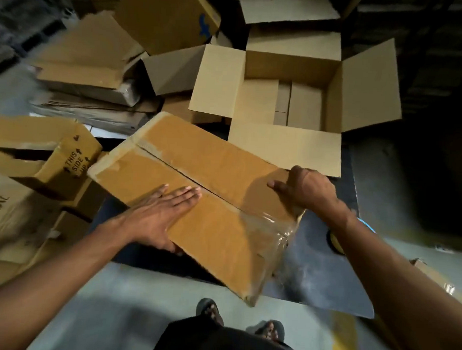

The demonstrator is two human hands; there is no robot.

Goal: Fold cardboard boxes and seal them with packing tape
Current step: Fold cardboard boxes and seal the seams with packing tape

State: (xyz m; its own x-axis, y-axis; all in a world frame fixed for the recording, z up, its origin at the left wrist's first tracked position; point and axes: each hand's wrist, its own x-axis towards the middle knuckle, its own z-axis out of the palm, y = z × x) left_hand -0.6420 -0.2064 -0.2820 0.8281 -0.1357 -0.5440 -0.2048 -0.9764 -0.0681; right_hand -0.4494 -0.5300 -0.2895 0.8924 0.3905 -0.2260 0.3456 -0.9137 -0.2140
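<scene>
A dim storeroom with a pale concrete floor fills the head view, cluttered with cardboard on every side — a dark mat lies on the floor under the work. On that mat sits the closed cardboard box, turned at an angle, its two top flaps meeting along a centre seam. Clear packing tape runs over the near right end of the seam and hangs crumpled and shiny over the box's right edge. The left hand lies flat on the near flap, fingers straight and together, thumb tucked over the near edge of the box — a wide, open grip that presses rather than holds. The right hand rests at the box's far right corner with fingers curled over the edge, gripping the corner. Just behind the box stands an open empty box, its four flaps spread. To the left sits a box printed "THIS SIDE UP", and beyond it a stack of flattened cardboard. Partly hidden behind the right forearm is a tape roll. The person's sandalled feet show at the bottom edge.
</scene>
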